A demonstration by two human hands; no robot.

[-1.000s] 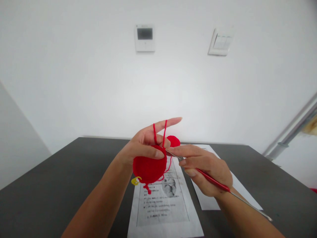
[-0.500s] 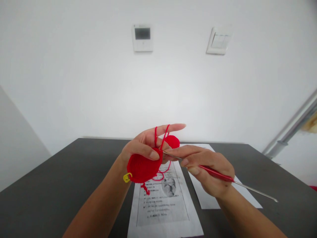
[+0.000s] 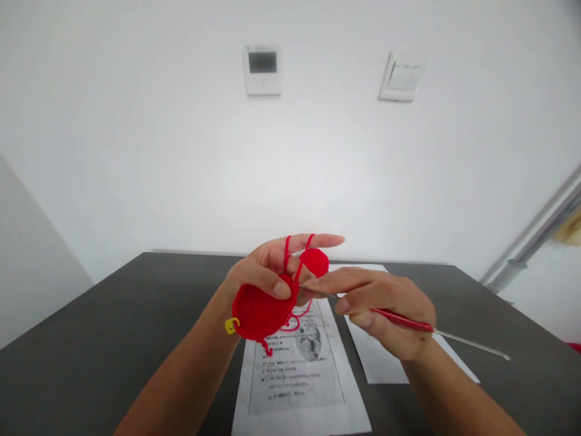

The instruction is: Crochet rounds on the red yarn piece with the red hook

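My left hand (image 3: 267,266) pinches a round red crochet piece (image 3: 261,312) by its upper right edge, thumb on the front. Red yarn loops over its outstretched index finger. A yellow stitch marker (image 3: 231,326) hangs at the piece's left edge, and a short yarn tail (image 3: 267,348) dangles below. My right hand (image 3: 385,309) is closed around a crochet hook (image 3: 403,320) with a red grip and metal ends. The hook's tip meets the piece's right edge by the working yarn; the exact stitch is too small to make out. Behind the hands sits a red yarn ball (image 3: 315,262).
A printed sheet (image 3: 304,418) with text and a picture lies on the dark table (image 3: 136,315). To its right is a white sheet (image 3: 381,363), partly under my right hand. A wall panel (image 3: 263,69) and a light switch (image 3: 402,75) are on the wall behind.
My right hand and the hook have shifted slightly right, and the hook's rear end has risen. The left index finger is a little lower, and the yarn by the hook tip has changed angle.
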